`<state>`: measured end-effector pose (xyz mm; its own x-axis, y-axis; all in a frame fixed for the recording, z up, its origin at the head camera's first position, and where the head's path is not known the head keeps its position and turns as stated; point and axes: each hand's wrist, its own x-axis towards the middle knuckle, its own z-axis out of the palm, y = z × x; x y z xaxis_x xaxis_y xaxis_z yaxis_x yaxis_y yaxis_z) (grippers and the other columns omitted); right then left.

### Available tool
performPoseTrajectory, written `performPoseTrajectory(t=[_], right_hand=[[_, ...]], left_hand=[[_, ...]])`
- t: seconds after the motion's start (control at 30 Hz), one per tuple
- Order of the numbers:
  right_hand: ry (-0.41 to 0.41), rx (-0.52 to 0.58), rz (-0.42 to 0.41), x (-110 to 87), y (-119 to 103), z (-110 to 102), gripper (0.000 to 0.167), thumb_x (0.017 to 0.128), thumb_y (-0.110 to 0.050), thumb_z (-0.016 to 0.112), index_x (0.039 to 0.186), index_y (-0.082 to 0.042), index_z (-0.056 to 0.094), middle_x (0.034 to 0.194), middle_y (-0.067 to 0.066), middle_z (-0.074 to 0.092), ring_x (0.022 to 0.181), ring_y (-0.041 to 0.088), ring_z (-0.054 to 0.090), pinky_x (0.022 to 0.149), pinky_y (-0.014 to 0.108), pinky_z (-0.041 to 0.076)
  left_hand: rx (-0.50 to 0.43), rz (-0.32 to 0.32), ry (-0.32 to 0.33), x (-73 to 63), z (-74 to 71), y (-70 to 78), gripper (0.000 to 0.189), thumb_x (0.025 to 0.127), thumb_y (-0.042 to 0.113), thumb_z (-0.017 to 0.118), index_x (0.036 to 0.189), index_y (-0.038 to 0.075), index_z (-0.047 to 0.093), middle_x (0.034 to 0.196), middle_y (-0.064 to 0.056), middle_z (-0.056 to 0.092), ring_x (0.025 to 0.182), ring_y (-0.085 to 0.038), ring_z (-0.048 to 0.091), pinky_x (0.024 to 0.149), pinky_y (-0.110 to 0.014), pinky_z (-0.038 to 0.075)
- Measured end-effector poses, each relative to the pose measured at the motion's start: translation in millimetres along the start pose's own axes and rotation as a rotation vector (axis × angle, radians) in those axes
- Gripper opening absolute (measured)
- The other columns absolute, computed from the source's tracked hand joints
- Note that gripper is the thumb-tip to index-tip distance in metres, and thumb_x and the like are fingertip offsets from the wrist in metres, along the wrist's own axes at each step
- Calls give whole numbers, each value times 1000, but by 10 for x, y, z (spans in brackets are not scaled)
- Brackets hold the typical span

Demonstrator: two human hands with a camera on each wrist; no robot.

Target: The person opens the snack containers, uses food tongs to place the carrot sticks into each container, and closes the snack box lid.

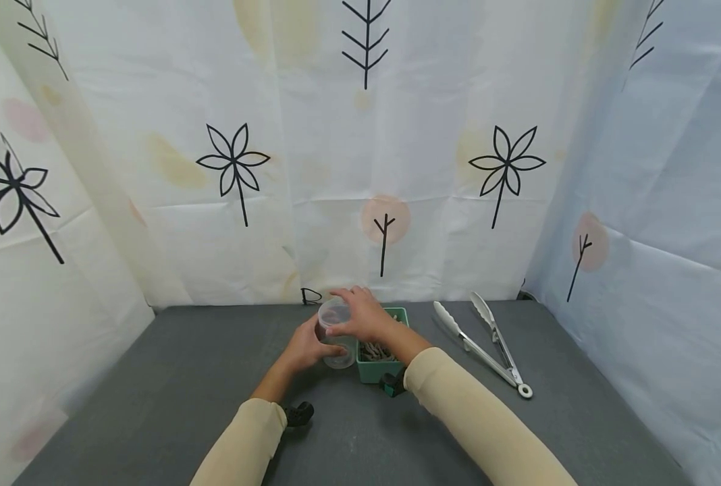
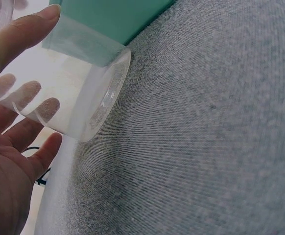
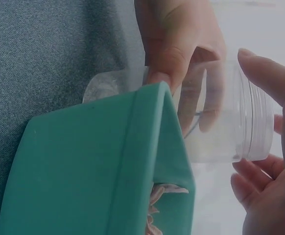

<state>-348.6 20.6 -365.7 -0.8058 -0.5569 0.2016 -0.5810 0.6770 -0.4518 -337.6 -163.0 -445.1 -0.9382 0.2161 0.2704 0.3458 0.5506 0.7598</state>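
Note:
A clear plastic jar (image 1: 339, 359) stands upright on the table, just left of a green container (image 1: 375, 372). My left hand (image 1: 303, 348) grips the jar's body, thumb on the near side and fingers round the far side, seen through the clear wall in the left wrist view. My right hand (image 1: 365, 317) reaches over the container and holds the jar's clear lid (image 3: 258, 122) at the top, thumb on one side and fingers on the other. No contents can be made out in the jar (image 2: 79, 93).
Inside the green container lie several pale brown, dried-looking pieces (image 1: 375, 352). White-tipped metal tongs (image 1: 499, 358) lie spread on the right of the dark grey table (image 1: 154, 398). A patterned white curtain (image 1: 312, 155) hangs behind and at both sides.

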Motion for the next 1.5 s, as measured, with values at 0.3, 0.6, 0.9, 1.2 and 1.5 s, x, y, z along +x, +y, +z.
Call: performPoseTrajectory(t=[0.3,0.6,0.9,1.2,1.5], right_hand=[[-51,76,-36,-24,7,-82,78,86,-33,77,151,-23,36,148,6,42,130,28,42,95,47,42],[-54,119,-67,-55,12,-153,77,87,-26,76,152,-20,35,151,5,38,130,27,45,96,46,44],[-4,97,-54,-80,71,-241,72,87,-27,76,149,-19,41,149,6,41,131,27,43,99,49,40],[50,100,-56,-169,175,-333,66,87,-27,76,145,-17,46,148,6,42,136,27,37,104,49,35],[87,104,-58,-299,323,-468,62,87,-26,76,142,-13,50,147,9,43,136,31,36,104,51,34]], left_hand=[[-22,15,-4,0,-2,4,80,69,25,90,135,6,50,115,-5,61,98,-19,60,79,-39,50],[-44,13,-30,-6,10,-20,78,71,24,89,136,7,49,119,-5,60,102,-22,60,80,-42,50],[-55,-9,-35,-7,20,-22,85,71,23,89,141,9,45,123,-7,59,107,-24,58,85,-45,49],[-49,-32,-16,-2,29,-17,78,70,23,90,137,12,50,121,-7,60,104,-23,58,84,-45,49],[-61,-3,-12,-6,28,-8,77,70,21,90,136,13,51,127,-5,58,109,-23,58,87,-45,48]])
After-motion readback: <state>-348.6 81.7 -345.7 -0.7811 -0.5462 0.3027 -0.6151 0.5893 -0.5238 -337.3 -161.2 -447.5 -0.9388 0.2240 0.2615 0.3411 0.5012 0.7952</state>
